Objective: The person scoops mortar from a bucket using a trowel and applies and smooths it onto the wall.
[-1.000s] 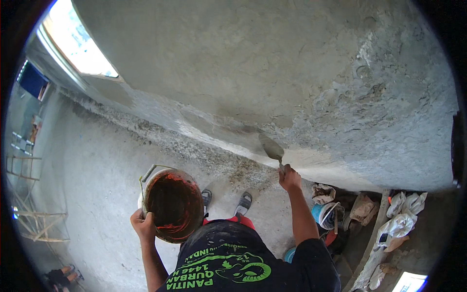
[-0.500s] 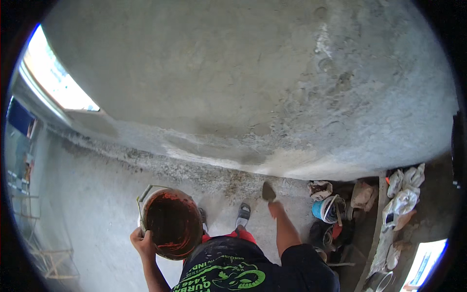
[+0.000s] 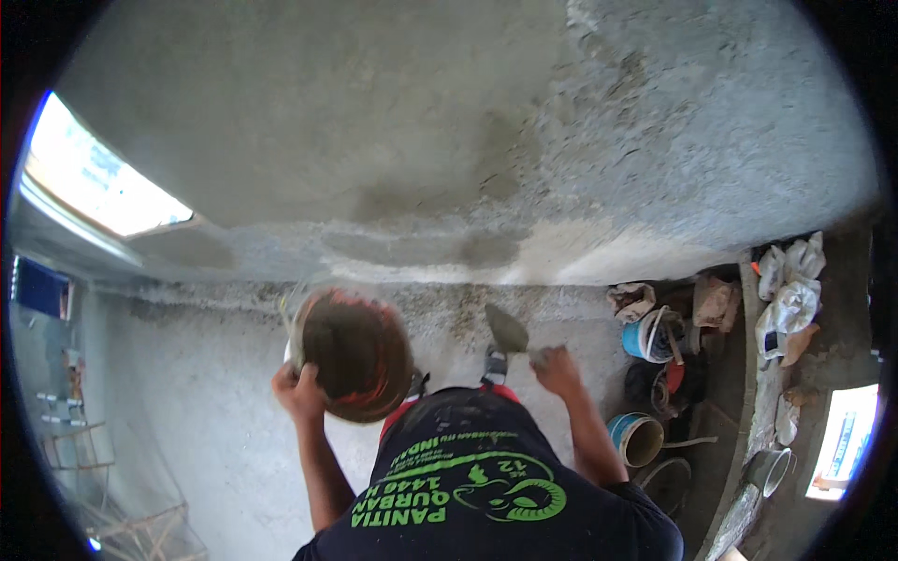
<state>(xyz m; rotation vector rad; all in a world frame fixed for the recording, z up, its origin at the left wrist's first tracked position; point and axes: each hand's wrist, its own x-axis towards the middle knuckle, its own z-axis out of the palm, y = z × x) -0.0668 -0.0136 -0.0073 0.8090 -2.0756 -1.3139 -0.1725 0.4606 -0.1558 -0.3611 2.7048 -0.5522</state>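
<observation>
My left hand grips the rim of a bucket at my left front. The bucket is tilted, its mouth facing up, with dark mortar and reddish-orange streaks inside. My right hand is wrapped round the handle of a pointed trowel. Its grey blade points forward and to the left, held apart from the bucket. Beyond both hands rises a plastered grey wall, smooth at the left and rough at the right, with darker damp-looking patches low down.
Blue-and-white buckets stand on the floor at my right. White plastic bags and a metal bowl lie along a low ledge there. A wooden frame stands far left, below a bright window opening.
The bucket has moved forward and right with my left hand. My right hand has come nearer my body, and the trowel blade has turned. The view has shifted.
</observation>
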